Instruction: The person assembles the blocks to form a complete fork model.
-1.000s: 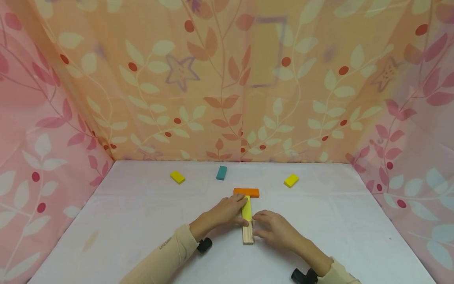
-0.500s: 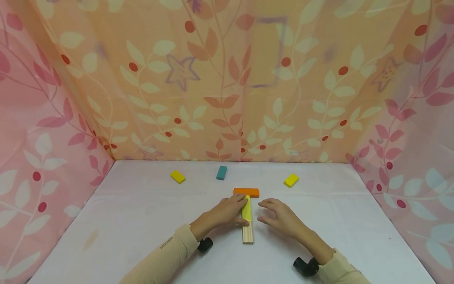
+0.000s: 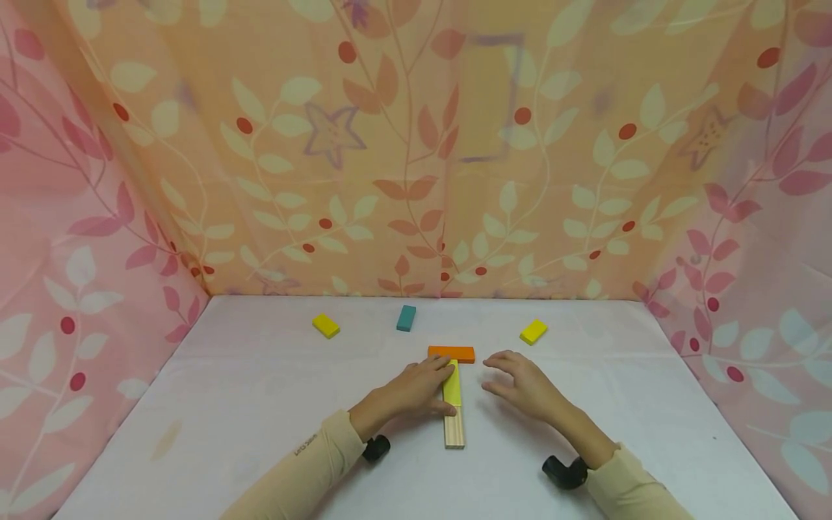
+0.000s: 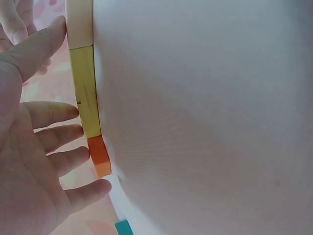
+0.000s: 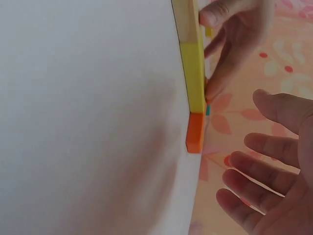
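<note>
In the head view, an orange block (image 3: 463, 354), a yellow block (image 3: 453, 391) and a plain wooden block (image 3: 454, 435) form a T on the white cloth. The orange one lies crosswise at the far end, and the other two run in line toward me. My left hand (image 3: 409, 388) rests on the row, fingertips over the yellow block and thumb near its joint with the wooden block (image 4: 79, 24). To the right of the row, my right hand (image 3: 528, 386) hovers with spread, slightly bent fingers (image 5: 264, 144) and holds nothing.
Farther back lie a yellow block (image 3: 326, 326) on the left, a teal block (image 3: 406, 318) near the middle and another yellow block (image 3: 534, 332) on the right. A patterned curtain (image 3: 416, 144) stands behind the white-covered table (image 3: 227, 404).
My right hand has drawn away from the row, moving right and forward toward the back of the table. The left hand and the blocks stay where they were.
</note>
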Demonstrator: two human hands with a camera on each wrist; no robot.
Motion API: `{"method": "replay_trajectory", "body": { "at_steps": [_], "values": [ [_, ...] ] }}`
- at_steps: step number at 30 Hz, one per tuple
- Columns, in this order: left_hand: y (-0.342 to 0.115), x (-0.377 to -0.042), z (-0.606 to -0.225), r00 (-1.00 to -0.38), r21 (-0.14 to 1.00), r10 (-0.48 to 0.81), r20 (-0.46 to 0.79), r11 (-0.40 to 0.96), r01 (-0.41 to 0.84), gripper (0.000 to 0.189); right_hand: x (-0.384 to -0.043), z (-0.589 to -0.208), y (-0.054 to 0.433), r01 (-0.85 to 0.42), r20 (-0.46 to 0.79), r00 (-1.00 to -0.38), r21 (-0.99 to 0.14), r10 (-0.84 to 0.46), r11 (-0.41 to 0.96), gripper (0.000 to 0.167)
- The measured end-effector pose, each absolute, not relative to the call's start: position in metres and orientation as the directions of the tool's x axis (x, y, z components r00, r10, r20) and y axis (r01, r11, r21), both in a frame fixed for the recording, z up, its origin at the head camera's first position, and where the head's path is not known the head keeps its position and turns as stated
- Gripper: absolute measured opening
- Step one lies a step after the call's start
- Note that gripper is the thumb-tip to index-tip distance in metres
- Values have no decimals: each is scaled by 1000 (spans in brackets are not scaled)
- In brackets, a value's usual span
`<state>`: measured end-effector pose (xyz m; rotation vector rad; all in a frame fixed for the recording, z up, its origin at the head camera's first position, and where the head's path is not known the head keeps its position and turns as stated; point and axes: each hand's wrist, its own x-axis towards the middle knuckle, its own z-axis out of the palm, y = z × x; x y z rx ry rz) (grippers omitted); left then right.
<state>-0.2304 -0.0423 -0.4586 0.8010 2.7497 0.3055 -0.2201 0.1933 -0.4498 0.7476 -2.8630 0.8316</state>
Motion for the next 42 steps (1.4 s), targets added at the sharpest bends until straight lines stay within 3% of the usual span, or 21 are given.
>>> {"method": "replay_trajectory", "body": {
  "at_steps": [18, 31, 42],
  "values": [
    [-41, -234, -462, -814, 268, 546, -198, 829, 491, 83, -251, -440, 217, -416, 196, -908, -519, -369, 747, 40],
    [-42, -233, -460, -814, 270, 543, -204, 831, 487, 84, -275, -448, 241, -413, 262, -910, -483, -322, 772, 38],
    [-40, -233, -458, -817, 252, 535, -215, 839, 483, 84, -293, -447, 256, -365, 234, -929, -444, -288, 818, 36]
  ]
}}
